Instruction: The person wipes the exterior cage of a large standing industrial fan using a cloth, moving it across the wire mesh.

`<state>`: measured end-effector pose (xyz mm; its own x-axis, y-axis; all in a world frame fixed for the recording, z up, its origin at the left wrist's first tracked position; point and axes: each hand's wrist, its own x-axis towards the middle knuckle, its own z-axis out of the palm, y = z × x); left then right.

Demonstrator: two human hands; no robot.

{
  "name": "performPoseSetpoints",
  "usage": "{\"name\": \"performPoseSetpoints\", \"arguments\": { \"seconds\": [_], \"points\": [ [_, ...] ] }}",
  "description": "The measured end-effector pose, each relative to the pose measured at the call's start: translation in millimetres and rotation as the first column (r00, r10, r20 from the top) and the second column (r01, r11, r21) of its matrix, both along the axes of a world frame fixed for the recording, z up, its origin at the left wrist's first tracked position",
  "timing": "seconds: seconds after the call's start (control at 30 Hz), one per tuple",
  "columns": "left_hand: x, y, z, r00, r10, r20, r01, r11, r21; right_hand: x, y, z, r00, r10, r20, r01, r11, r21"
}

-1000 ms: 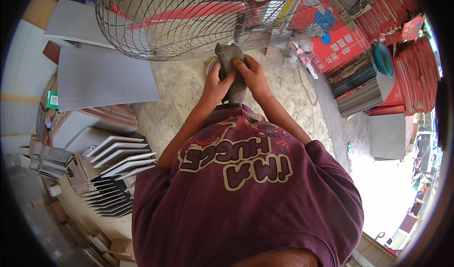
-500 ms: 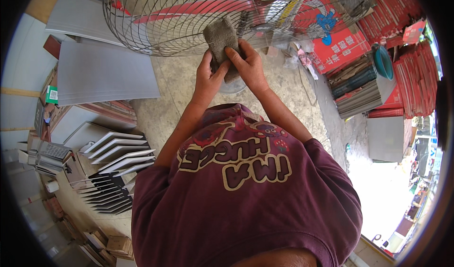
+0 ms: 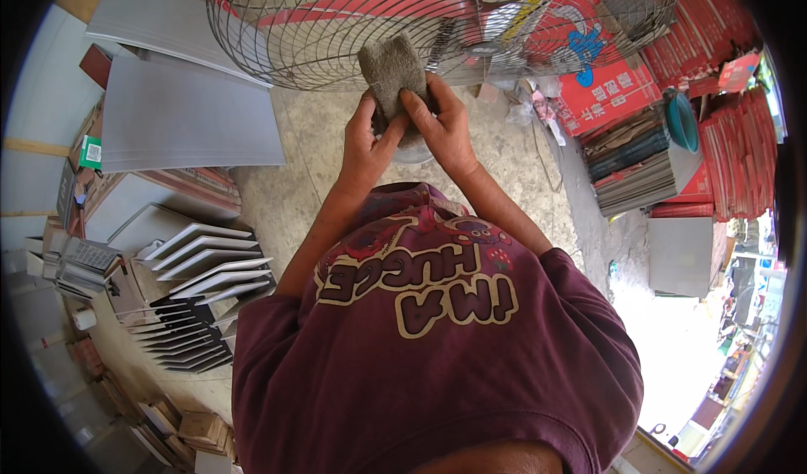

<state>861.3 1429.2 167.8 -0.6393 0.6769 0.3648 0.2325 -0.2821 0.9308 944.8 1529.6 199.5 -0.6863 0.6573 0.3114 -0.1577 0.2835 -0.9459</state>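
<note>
Between my two hands is a thick grey-brown folded rag [image 3: 392, 71], its rough top part standing above my fingers. My left hand [image 3: 364, 144] is closed on its lower left side. My right hand [image 3: 444, 131] grips the right side, with the thumb laid across the front. Both hands are close together in front of my chest, partly hiding the rag's lower part. Just beyond, a large fan [image 3: 353, 10] with a round wire cage and red blades fills the top of the view; the rag's upper end overlaps the cage. Contact between them cannot be judged.
Under my hands a round, pale rim [image 3: 414, 154] shows in part. To the left are large grey panels [image 3: 189, 121] and a rack of tile samples [image 3: 214, 264]. On the right stand stacked red cartons [image 3: 740, 159] and a teal basin [image 3: 682, 123].
The rag's upper end looks bent over more than before. My hands stay nearly in place on it. The fan has shifted slightly right and up in the view.
</note>
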Motion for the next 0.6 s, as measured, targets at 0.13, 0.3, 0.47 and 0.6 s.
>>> {"name": "performPoseSetpoints", "arguments": {
  "seconds": [0.13,0.3,0.47,0.6],
  "points": [
    [-11.7,1.5,-2.7,0.991,-0.062,0.116,0.063,0.998,-0.006,-16.7,4.4,-7.9,0.999,-0.021,0.032,0.022,1.0,-0.008],
    [-15.2,-8.1,-32.8,0.959,-0.073,0.275,0.105,0.989,-0.102,-22.2,6.8,-49.5,0.976,0.017,0.215,-0.005,0.998,-0.057],
    [-11.6,-18.4,-34.0,0.967,-0.052,0.25,0.077,0.993,-0.089,-15.8,-5.1,-45.4,0.97,0.034,0.24,-0.023,0.998,-0.051],
    [-13.0,-23.0,-7.5,0.994,0.039,0.107,-0.045,0.998,0.049,-23.0,-18.2,-5.8,0.993,0.018,0.114,-0.03,0.994,0.104]
  ]
}}
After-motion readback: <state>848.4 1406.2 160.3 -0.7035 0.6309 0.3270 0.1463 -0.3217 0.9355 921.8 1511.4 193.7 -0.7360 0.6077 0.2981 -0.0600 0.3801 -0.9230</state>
